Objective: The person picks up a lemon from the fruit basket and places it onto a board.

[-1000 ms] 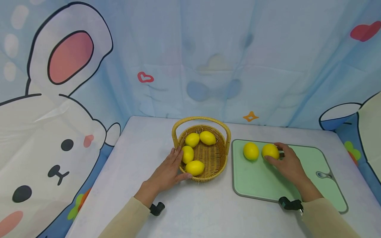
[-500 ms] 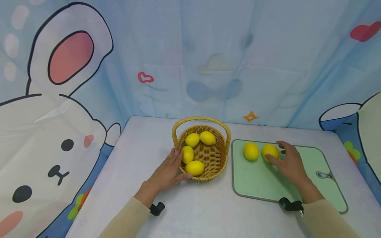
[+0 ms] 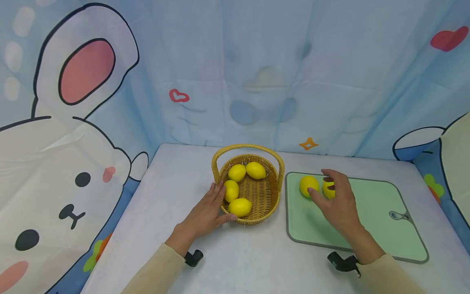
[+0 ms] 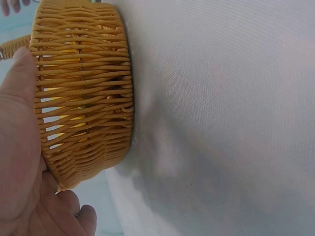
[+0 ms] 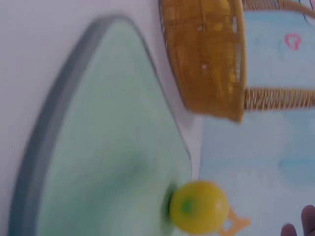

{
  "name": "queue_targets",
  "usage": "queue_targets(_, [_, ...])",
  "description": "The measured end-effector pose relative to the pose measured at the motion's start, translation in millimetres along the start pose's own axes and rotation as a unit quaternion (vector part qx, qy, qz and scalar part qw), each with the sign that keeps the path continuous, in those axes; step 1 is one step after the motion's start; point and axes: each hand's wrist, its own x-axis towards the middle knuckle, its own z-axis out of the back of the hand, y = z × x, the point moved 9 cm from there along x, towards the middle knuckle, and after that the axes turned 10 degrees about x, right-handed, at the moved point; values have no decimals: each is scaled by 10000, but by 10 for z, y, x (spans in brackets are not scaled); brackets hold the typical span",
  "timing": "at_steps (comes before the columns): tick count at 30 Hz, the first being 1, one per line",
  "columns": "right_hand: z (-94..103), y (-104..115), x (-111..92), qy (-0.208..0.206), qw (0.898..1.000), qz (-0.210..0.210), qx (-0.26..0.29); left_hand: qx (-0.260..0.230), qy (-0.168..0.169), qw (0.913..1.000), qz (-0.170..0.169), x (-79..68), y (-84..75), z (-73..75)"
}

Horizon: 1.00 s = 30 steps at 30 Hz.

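A wicker basket (image 3: 266,200) with a tall arched handle stands mid-table, and several yellow lemons (image 3: 240,208) lie inside along its left and back. My left hand (image 3: 203,214) rests against the basket's left front side, its fingers extended along the rim and the thumb at the front. Over the green cutting board (image 3: 371,216) hovers my right hand (image 3: 341,208), thumb and fingers spread, holding nothing. Just past its thumb sits one lemon (image 3: 307,185) on the board. A second lemon (image 3: 327,189) is partly hidden behind the fingers.
The cutting board has a grey edge and a small hanging hole at its right end. A printed blue curtain (image 3: 257,61) stands behind the white table (image 3: 253,261). The basket's handle (image 3: 247,146) arches up near the board's left edge.
My right hand has let go of the right lemon, lifted and moved left toward the other one. Both lemons stay on the board. The left hand and basket have not moved.
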Motion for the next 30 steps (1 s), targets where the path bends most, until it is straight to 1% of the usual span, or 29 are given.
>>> queue_targets(3, [-122, 237, -74, -149, 9964, 757, 355, 35, 6, 10000, 17, 4, 4, 3])
queue_targets(5, [-224, 371, -138, -114, 9919, 1130, 573, 36, 0, 10000, 30, 4, 2, 12])
queue_targets(7, [-335, 503, -197, -69, 9849, 1519, 824, 28, -1, 10000, 36, 8, 0, 21])
queue_targets(10, [-540, 652, -254, 139, 9793, 1757, 995, 5, 6, 10000, 56, 7, 4, 32])
queue_targets(12, [-695, 724, -275, 317, 9767, 1824, 1090, 21, 23, 10000, 74, 4, 12, 29])
queue_targets(14, [-863, 760, -283, 580, 9787, 1657, 1064, 27, 51, 9999, 94, 1, 20, 24])
queue_targets(16, [-1029, 765, -275, 860, 9816, 1374, 1006, 26, 53, 9999, 88, -2, 19, 22])
queue_targets(19, [-1262, 714, -228, 1342, 9835, 604, 1054, 19, 72, 9999, 90, 2, 17, 16])
queue_targets(22, [-1454, 630, -171, 1773, 9780, -260, 1073, -20, 74, 9999, 82, 3, 13, 9])
queue_targets(24, [-1556, 589, -141, 2008, 9716, -644, 1076, -42, 88, 9999, 88, 3, 15, 1])
queue_targets(25, [-1594, 578, -126, 2101, 9693, -765, 1022, -32, 99, 9999, 86, 2, 14, -3])
queue_targets(30, [-1740, 547, -73, 2500, 9593, -1083, 736, -13, 58, 10000, 47, -2, 4, -2])
